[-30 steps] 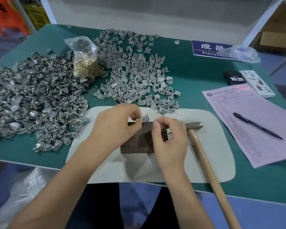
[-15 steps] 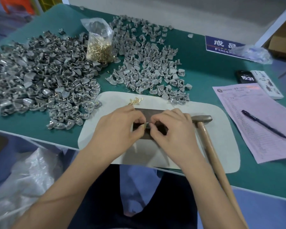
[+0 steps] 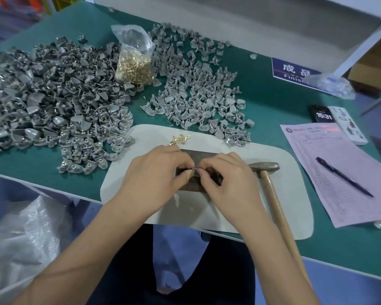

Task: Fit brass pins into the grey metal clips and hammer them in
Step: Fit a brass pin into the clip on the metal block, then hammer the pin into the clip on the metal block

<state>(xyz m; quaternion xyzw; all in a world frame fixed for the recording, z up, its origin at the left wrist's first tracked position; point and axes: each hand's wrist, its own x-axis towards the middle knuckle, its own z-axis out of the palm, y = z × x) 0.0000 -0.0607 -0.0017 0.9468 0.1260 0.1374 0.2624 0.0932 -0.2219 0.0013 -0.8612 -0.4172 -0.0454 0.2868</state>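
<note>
My left hand and my right hand meet fingertip to fingertip over a dark metal block on a white mat. Between the fingertips sits a small grey clip, mostly hidden; both hands pinch it. Whether a pin is in it cannot be seen. A few loose brass pins lie on the mat just behind my left hand. A wooden-handled hammer lies on the mat to the right of my right hand.
A big heap of grey clips fills the left of the green table, a second heap the middle back. A plastic bag of brass pins stands between them. At right lie a pink form, pen and phone.
The hands came together over the block, closing on the small clip that stood by the left fingers a second ago. The camera view shifted, bringing loose pins on the mat into sight.
</note>
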